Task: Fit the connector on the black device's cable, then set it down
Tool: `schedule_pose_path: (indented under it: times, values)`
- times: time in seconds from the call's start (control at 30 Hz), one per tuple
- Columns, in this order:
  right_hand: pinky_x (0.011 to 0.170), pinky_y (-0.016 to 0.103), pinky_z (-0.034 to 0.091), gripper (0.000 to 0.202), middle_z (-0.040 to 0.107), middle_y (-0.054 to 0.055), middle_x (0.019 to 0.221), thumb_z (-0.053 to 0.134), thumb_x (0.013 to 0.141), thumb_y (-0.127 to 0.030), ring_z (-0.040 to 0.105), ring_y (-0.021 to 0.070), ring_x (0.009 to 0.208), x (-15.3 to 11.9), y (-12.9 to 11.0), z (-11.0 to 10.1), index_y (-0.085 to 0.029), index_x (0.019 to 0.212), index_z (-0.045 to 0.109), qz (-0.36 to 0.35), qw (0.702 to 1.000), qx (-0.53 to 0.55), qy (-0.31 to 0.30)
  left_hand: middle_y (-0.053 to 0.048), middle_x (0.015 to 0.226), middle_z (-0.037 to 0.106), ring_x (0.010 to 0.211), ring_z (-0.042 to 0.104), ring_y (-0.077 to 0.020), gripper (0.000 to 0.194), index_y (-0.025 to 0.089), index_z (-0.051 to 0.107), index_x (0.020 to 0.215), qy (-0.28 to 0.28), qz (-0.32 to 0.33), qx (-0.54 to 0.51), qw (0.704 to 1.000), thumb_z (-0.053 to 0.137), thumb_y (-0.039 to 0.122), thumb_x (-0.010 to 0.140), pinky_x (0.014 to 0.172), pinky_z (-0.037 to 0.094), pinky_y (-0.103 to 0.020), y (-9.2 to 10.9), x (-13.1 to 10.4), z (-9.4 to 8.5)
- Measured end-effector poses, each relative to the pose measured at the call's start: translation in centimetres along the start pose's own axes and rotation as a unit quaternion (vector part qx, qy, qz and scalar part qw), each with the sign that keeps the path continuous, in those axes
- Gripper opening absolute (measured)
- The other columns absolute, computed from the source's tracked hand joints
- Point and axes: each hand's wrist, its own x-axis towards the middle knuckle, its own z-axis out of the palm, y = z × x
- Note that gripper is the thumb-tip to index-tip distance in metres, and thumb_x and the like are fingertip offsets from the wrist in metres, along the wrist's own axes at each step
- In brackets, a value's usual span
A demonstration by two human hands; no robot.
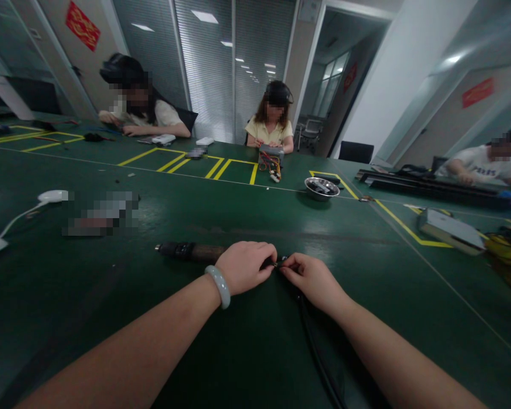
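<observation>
A dark electric screwdriver (pixel 206 253) lies on the green table with its metal tip pointing left. My left hand (pixel 244 267), a pale bangle (pixel 220 287) at its wrist, is closed over the rear end of the screwdriver. Just to its right, my right hand (pixel 310 279) pinches the end of a black cable (pixel 313 335). From there the cable runs down toward the bottom edge. A small metallic bit shows between the fingertips of both hands. Whether the cable end touches the screwdriver is hidden by my fingers.
A metal bowl (pixel 321 188) with dark parts stands beyond my hands. At right lies a grey metal box (pixel 451 230), at left a white cable (pixel 21 218) and a blurred flat object (pixel 106 213). Across the table sit several people, one behind a wired grey box (pixel 271 156).
</observation>
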Motion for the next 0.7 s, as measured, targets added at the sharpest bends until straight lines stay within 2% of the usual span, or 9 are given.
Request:
schedule_pose_path:
  times: [0.2,0.47,0.7]
  values:
    - [0.063,0.024,0.042,0.012,0.067,0.000,0.082,0.057,0.084,-0.031,0.061,0.0138,0.072,-0.08,-0.20,-0.22,-0.021,0.087,0.064,0.010,1.000,0.007,-0.009,0.000,0.092,0.065,0.085,0.061,-0.0184,0.017,0.023,0.056,0.100,0.010,-0.009,0.003,1.000,0.056,0.032,0.085,0.075,0.046,-0.032,0.23,-0.06,-0.06]
    - [0.064,0.025,0.043,0.013,0.068,0.001,0.084,0.057,0.084,-0.030,0.061,0.0142,0.072,-0.03,-0.20,-0.15,-0.020,0.088,0.065,0.003,1.000,0.013,-0.005,0.000,0.091,0.065,0.085,0.061,-0.0178,0.013,0.023,0.058,0.095,0.001,0.001,0.004,1.000,0.054,0.033,0.087,0.075,0.047,-0.032,0.31,-0.01,-0.36]
    - [0.064,0.023,0.042,0.012,0.068,0.000,0.083,0.057,0.085,-0.029,0.061,0.0130,0.072,-0.02,-0.11,-0.11,-0.020,0.087,0.064,0.001,1.000,0.019,-0.001,0.002,0.090,0.064,0.085,0.061,-0.0189,0.013,0.024,0.057,0.095,0.002,-0.002,0.012,1.000,0.059,0.029,0.083,0.076,0.048,-0.034,0.20,-0.01,-0.18]
